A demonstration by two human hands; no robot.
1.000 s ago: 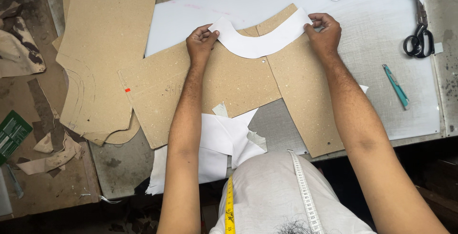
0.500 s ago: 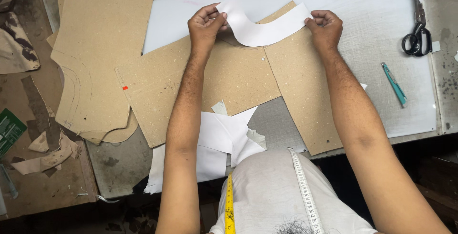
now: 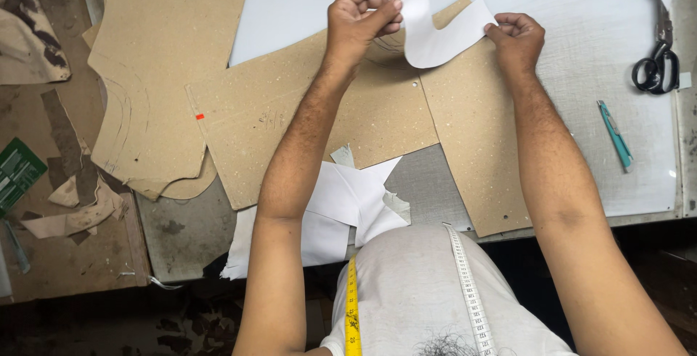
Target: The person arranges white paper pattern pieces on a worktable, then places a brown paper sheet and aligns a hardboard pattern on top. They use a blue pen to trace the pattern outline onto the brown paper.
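Note:
A curved white paper cut-out point(image 3: 430, 28) is lifted above the brown cardboard pattern pieces point(image 3: 377, 116). My left hand point(image 3: 359, 18) pinches its upper left end, raised off the table. My right hand point(image 3: 517, 37) grips the cut-out's right end, close to the cardboard. Under the cardboard lies a large white sheet point(image 3: 290, 15) on the grey worktable point(image 3: 581, 109).
Black scissors point(image 3: 653, 66) and a teal pen-like tool point(image 3: 615, 134) lie at the right. Another large cardboard pattern point(image 3: 163, 66) sits at the left, with paper scraps point(image 3: 348, 203) near the front edge. A yellow and white measuring tape point(image 3: 465, 283) hangs round my neck.
The white cut-out lay flat on the cardboard a second ago. My left hand has lifted its left end upward, and the piece now curls off the surface.

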